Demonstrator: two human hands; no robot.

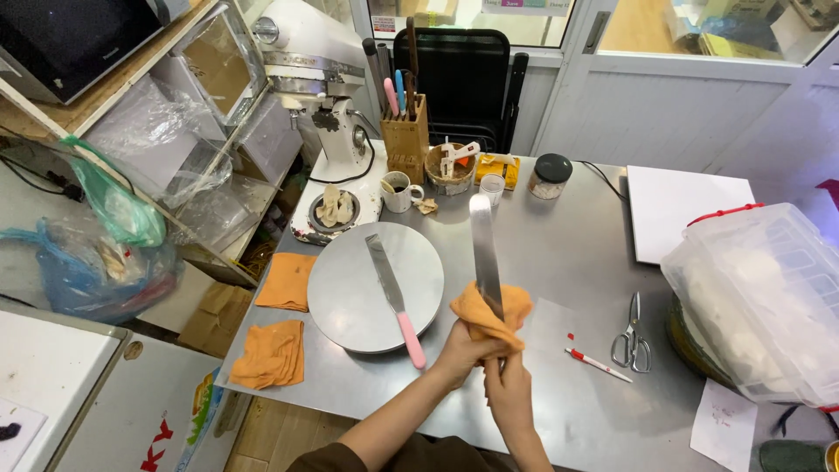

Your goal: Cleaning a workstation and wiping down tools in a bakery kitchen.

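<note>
- Steel table (568, 253), turntable (350, 306) beside.
- Left hand (463, 350) clamps orange cloth (489, 315) around long spatula (482, 245), blade upright.
- Right hand (509, 393) closed on its handle.
- Looks stiff, thin, slippery; grab low.

Bare steel lies between turntable (350, 297) and scissors (631, 332), seemingly passable.
</note>
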